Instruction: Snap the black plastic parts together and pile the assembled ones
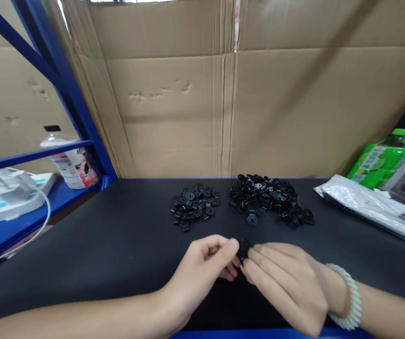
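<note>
Brown cardboard (167, 103) fills the background behind a black tabletop (117, 249). A small black piece (244, 248) is held between the two hands at the lower centre of the frame, partly hidden by the fingers. The left hand (207, 261) pinches its left side between thumb and fingers. The right hand (287, 282), back upward, has its fingers bunched closely on the right side; their exact hold is hidden. A pale coiled bracelet (351, 299) circles the right wrist.

Just above the hands, near the centre, lies a smaller pile of black parts (193, 205); right of it spreads a larger heap (269, 195), apart from the first. At the right of the frame are a silvery plastic bag (361, 205) and a green bottle (382, 157). At the left, a blue shelf (66, 200) bears a labelled bottle (70, 165) and a white power strip (3, 209).
</note>
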`<state>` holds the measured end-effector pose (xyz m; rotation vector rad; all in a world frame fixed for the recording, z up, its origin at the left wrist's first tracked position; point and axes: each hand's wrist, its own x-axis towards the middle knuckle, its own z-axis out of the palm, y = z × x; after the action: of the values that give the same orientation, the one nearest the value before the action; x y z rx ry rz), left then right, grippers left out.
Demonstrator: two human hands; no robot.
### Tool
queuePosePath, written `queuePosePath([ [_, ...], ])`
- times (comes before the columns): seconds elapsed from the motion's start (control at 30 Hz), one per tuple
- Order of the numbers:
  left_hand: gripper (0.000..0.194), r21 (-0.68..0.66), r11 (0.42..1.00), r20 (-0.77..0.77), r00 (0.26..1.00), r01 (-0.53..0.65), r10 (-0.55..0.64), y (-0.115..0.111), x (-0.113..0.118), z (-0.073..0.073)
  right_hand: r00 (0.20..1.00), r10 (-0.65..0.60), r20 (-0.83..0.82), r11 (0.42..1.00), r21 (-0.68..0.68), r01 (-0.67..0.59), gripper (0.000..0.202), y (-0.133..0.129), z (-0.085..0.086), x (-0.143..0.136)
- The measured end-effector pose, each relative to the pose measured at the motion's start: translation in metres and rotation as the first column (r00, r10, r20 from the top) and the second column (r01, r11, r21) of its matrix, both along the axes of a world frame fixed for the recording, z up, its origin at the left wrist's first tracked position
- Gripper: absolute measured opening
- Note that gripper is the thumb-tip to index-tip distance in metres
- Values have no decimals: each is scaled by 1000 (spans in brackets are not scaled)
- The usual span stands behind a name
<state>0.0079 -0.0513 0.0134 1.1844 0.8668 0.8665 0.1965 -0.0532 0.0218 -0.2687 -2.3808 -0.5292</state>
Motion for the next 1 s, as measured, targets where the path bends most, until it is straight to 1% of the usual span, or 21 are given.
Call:
queuePosePath([
  [0.07, 35, 57, 998, -31, 999, -8, 9, 1, 0, 0, 1000, 19, 3, 999, -30, -19, 33, -3, 0, -3],
  [0.13, 34, 154, 988, -74, 997, -4, 15, 1, -2, 1, 1000, 25, -3, 997, -70, -25, 31, -4, -3, -5],
  [0.17, 34, 207, 978, -97, 995, -5, 25, 1, -3, 2, 999, 15, -40, 993, -114, -19, 28, -5, -6, -5],
  [0.2, 34, 257, 966, -118, 992, -6, 38, 1, -4, 3, 994, -16, -106, 982, -188, -4, 22, -5, -8, -6],
  [0.23, 33, 304, 953, -140, 989, -8, 53, 1, -5, 4, 978, -66, -196, 956, -294, 6, 17, -4, -10, -7],
  [0.27, 34, 347, 938, -167, 984, -5, 67, 1, -6, 5, 948, -137, -286, 902, -432, 0, 17, -4, -12, -7],
  [0.3, 34, 392, 920, -196, 977, 3, 80, 1, -7, 6, 913, -214, -347, 812, -583, -31, 17, -3, -13, -8],
  [0.33, 35, 437, 899, -227, 969, 15, 94, 0, -8, 7, 889, -279, -362, 693, -717, -74, 14, -2, -13, -9],
  [0.37, 35, 483, 875, -261, 959, 32, 110, 0, -9, 7, 884, -318, -341, 563, -818, -114, 10, -1, -12, -10],
  [0.4, 35, 527, 848, -296, 947, 52, 126, -1, -10, 7, 894, -326, -307, 442, -886, -143, 11, 0, -11, -10],
  [0.43, 35, 566, 822, -325, 935, 70, 144, -1, -10, 7, 907, -316, -277, 349, -923, -160, 18, 1, -9, -11],
  [0.47, 34, 596, 798, -348, 924, 87, 159, -2, -11, 7, 919, -303, -254, 290, -943, -165, 23, 2, -8, -11],
  [0.5, 34, 617, 781, -364, 916, 101, 169, -2, -11, 7, 924, -293, -246, 265, -949, -169, 26, 3, -8, -12],
  [0.53, 34, 628, 770, -375, 911, 112, 173, -2, -11, 6, 925, -290, -247, 260, -950, -172, 27, 3, -7, -12],
  [0.6, 33, 631, 767, -378, 910, 119, 170, -1, -11, 6, 921, -290, -262, 286, -942, -178, 26, 3, -8, -12],
  [0.7, 34, 603, 789, -375, 915, 117, 151, -1, -10, 6, 912, -297, -282, 351, -921, -170, 27, 1, -8, -11],
  [0.8, 34, 568, 813, -368, 923, 129, 111, -1, -9, 5, 909, -298, -291, 383, -909, -165, 29, 1, -8, -10],
  [0.87, 31, 529, 840, -348, 934, 121, 84, 0, -9, 5, 912, -293, -287, 371, -913, -168, 30, 2, -9, -10],
  [0.9, 27, 503, 858, -328, 942, 104, 78, 2, -9, 5, 915, -291, -279, 350, -921, -169, 31, 4, -10, -9],
  [0.97, 21, 463, 885, -279, 956, 51, 91, 9, -10, 6, 922, -295, -252, 285, -944, -167, 31, 8, -13, -9],
  [1.0, 19, 465, 885, -261, 958, 17, 119, 15, -12, 8, 921, -305, -241, 252, -953, -166, 31, 11, -14, -9],
])
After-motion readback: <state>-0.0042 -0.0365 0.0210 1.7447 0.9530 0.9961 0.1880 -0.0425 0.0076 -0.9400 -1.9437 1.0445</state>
